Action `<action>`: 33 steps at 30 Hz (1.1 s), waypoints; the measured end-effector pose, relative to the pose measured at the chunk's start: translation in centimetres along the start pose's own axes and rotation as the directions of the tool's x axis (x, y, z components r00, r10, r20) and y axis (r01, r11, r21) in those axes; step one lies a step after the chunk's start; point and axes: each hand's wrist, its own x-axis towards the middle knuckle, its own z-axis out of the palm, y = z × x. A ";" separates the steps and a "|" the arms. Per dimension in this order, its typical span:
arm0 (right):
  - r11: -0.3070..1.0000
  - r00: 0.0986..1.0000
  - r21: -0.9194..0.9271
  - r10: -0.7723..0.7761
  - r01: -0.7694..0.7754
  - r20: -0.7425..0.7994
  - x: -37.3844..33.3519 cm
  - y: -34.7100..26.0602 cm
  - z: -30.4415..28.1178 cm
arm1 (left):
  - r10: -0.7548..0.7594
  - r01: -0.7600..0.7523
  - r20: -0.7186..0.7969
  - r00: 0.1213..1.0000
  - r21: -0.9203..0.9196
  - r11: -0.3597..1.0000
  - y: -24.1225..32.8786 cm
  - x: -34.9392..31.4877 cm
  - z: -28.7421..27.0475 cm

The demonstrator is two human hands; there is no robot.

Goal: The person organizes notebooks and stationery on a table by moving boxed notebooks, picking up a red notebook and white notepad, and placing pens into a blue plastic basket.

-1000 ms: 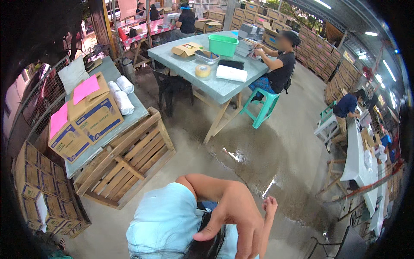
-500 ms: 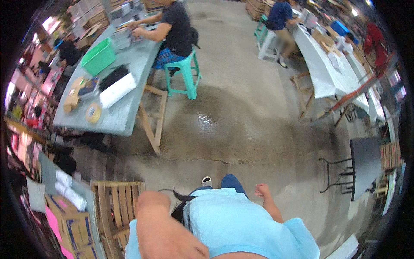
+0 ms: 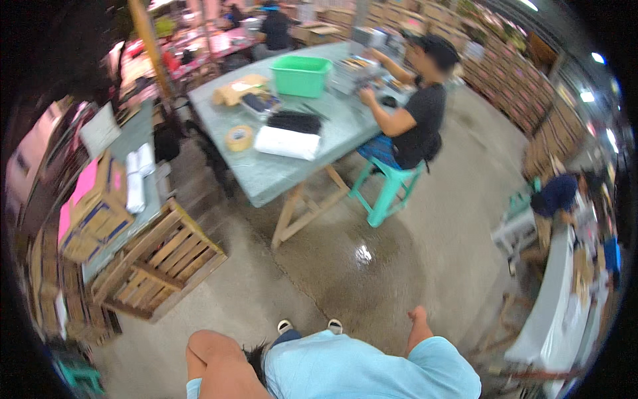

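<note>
My right hand (image 3: 417,313) hangs low beside my light blue shirt (image 3: 325,367), over the bare floor, touching no object. It looks small and blurred, and its fingers cannot be made out. My left arm (image 3: 222,362) is bent sharply, with the forearm running off the lower edge; the left hand is out of the picture. Dark strands hang next to that arm. Ahead is a grey-green table (image 3: 262,181) bearing a green plastic basin (image 3: 300,77), a roll of tape (image 3: 240,138), a white folded bundle (image 3: 287,143) and black material (image 3: 294,122).
A co-worker in a black shirt (image 3: 425,116) sits on a turquoise stool (image 3: 385,193) at the table. Left stand a slatted wooden crate (image 3: 163,266) and a cardboard box (image 3: 100,209). Another person (image 3: 557,195) works by a white-covered table (image 3: 548,312) at right.
My view has swung left, so the grey-green table now lies nearer the middle. My left hand has left the picture. Both my shoes now show.
</note>
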 end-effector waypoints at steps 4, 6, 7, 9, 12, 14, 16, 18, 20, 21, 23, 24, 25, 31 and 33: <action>0.835 0.774 -0.003 -0.511 0.550 -0.375 0.5 -25.4 -9.1 | -0.089 0.134 -0.161 0.983 0.301 0.944 0.4 -2.4 1.2; 0.739 0.717 -0.001 -0.654 0.674 -0.242 -7.7 -37.8 -8.9 | -0.137 0.276 -0.306 0.942 0.478 0.834 0.6 -6.7 2.7; 0.620 0.585 -0.033 -0.755 0.784 -0.297 -7.6 -42.3 -8.0 | -0.221 0.390 -0.349 0.911 0.550 0.739 -0.1 -9.2 4.5; 0.357 0.357 0.039 -0.910 0.933 -0.212 -18.8 -51.8 -0.1 | -0.246 0.608 -0.646 0.723 0.427 0.669 0.1 -12.4 9.5; 0.113 0.105 0.193 -0.993 0.975 0.053 -32.0 -57.3 13.5 | -0.195 0.625 -0.915 0.353 0.075 0.777 1.9 -18.6 16.7; 0.042 -0.003 0.136 -0.948 0.990 0.319 -44.1 -56.7 24.3 | -0.128 0.727 -0.991 0.048 -0.053 0.684 2.2 -23.4 23.7; -0.198 -0.310 0.251 -0.764 0.947 0.566 -48.7 -55.0 34.6 | -0.002 0.845 -0.969 -0.248 -0.217 0.489 3.1 -26.2 27.1; -0.551 -0.714 0.463 -0.603 0.695 0.354 -45.6 -56.1 40.6 | -0.011 0.875 -0.880 -0.475 -0.474 0.100 7.2 -27.3 26.3; -0.196 -0.351 0.324 -0.123 0.926 0.928 -62.8 -46.5 42.7 | 0.335 0.633 -0.621 -0.709 -0.769 -0.087 3.7 -32.8 42.4; -0.137 -0.547 0.529 -0.198 0.837 0.814 -62.3 -46.9 42.6 | 0.446 0.541 -0.572 -0.688 -0.814 -0.210 2.9 -35.1 46.3; -0.125 -0.850 0.868 -0.311 0.480 0.425 -61.4 -47.8 43.4 | 0.321 0.384 -0.338 -0.885 -0.919 0.091 5.9 -34.0 49.9; -0.391 -0.939 0.913 -0.342 0.115 -0.028 -60.4 -48.7 46.2 | 0.329 0.366 -0.301 -0.895 -0.917 0.159 6.8 -34.3 51.8; -0.432 -0.891 0.834 -0.429 0.345 0.146 -57.0 -51.0 49.6 | 0.332 0.367 -0.284 -0.899 -0.904 0.219 7.6 -35.0 53.0; -0.693 -0.518 0.148 -0.363 0.706 0.775 -57.3 -64.9 53.9 | 0.432 0.393 -0.204 -0.879 -0.823 0.410 12.8 -40.4 65.6; -0.962 -0.809 -0.092 -0.265 0.256 0.525 -55.1 -72.3 51.1 | 0.507 0.495 -0.227 -0.831 -0.717 0.490 14.0 -44.6 69.2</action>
